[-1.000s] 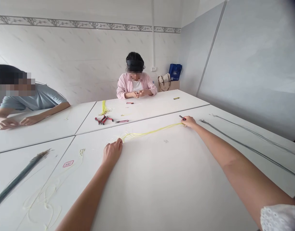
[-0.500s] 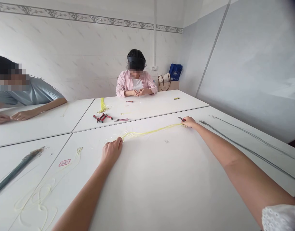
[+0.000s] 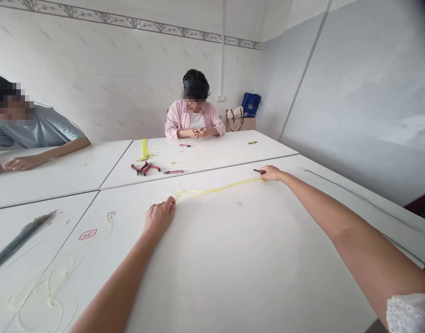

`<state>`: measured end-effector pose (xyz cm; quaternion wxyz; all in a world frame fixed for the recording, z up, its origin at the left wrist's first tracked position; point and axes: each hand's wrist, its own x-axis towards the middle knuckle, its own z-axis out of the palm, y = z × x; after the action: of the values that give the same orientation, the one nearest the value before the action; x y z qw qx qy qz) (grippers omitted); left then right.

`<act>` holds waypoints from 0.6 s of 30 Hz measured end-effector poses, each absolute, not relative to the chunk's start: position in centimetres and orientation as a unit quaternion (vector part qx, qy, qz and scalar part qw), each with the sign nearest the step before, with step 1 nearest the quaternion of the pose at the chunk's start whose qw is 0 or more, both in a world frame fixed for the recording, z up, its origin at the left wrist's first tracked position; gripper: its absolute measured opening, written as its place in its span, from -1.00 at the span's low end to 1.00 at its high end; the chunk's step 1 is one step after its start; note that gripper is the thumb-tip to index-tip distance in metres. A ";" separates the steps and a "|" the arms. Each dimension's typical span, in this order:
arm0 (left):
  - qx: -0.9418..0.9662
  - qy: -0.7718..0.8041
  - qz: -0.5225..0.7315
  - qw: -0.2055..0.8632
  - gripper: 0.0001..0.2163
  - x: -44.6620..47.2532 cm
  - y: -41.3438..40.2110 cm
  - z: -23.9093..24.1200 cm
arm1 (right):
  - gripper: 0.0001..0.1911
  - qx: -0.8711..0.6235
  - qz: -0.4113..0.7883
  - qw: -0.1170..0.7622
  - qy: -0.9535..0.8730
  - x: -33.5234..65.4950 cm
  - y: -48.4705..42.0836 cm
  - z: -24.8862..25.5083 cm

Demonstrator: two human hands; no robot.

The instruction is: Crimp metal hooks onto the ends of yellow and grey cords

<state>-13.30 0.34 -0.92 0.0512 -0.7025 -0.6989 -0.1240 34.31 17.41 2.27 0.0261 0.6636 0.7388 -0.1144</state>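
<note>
A bundle of thin yellow cords [image 3: 219, 188] stretches across the white table between my hands. My left hand [image 3: 160, 215] rests on the table at its left end, fingers curled, the cords meeting my fingertips; loose strands fan out just beyond. Far to the right, my right hand [image 3: 271, 173] is closed on a small dark tool [image 3: 257, 171] whose tip points left. What kind of tool it is, I cannot tell. Small metal clasps [image 3: 265, 181] at the cords' right end lie right by this hand.
Red-handled pliers [image 3: 145, 168], pink-handled snips [image 3: 173, 172] and more yellow cords [image 3: 144, 150] lie further back. Pale cords [image 3: 54, 282], a red-bordered label [image 3: 88, 234] and a dark green cord bundle [image 3: 21, 238] are at left; grey cords [image 3: 354, 192] at right. Two people sit opposite.
My right hand has shifted slightly, turning the dark tool flatter. My right forearm now covers much of the nearer grey cords. The view has swung a little; my left hand stays by the cords.
</note>
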 end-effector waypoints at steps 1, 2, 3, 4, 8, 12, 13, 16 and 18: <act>-0.703 -0.699 -0.124 0.050 -0.75 -13.3 0.3 -0.9 | -0.64 0.656 -0.104 0.033 0.747 34.4 17.3 2.4; -0.703 -0.698 -0.125 0.049 -0.75 -13.3 0.3 -0.9 | -0.64 0.648 -0.094 0.038 0.755 34.6 17.2 2.5; -0.704 -0.698 -0.124 0.047 -0.75 -13.2 0.3 -0.8 | -0.65 0.639 -0.084 0.043 0.764 34.7 17.0 2.5; -0.704 -0.698 -0.124 0.045 -0.75 -13.2 0.2 -0.8 | -0.65 0.629 -0.074 0.046 0.773 34.7 16.8 2.5; -0.703 -0.700 -0.121 0.038 -0.74 -13.1 0.1 -0.6 | -0.66 0.587 -0.040 0.051 0.807 35.0 16.2 2.5; -0.702 -0.702 -0.113 0.033 -0.75 -13.1 0.2 -0.5 | -0.68 0.566 -0.014 0.035 0.824 35.4 15.9 2.4; -0.702 -0.703 -0.112 0.032 -0.75 -13.1 0.2 -0.6 | -0.69 0.565 -0.009 0.029 0.825 35.6 15.8 2.3; -0.703 -0.702 -0.110 0.033 -0.74 -13.1 0.2 -0.7 | -0.71 0.567 -0.005 0.013 0.823 36.1 15.5 1.9; -0.704 -0.701 -0.112 0.036 -0.75 -13.2 0.2 -0.8 | -0.69 0.571 -0.011 0.003 0.821 36.4 15.3 1.4</act>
<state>-13.16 0.23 -0.78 0.0356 -0.7038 -0.7007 -0.1115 36.39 15.26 1.43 0.0033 0.5712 0.8207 -0.0109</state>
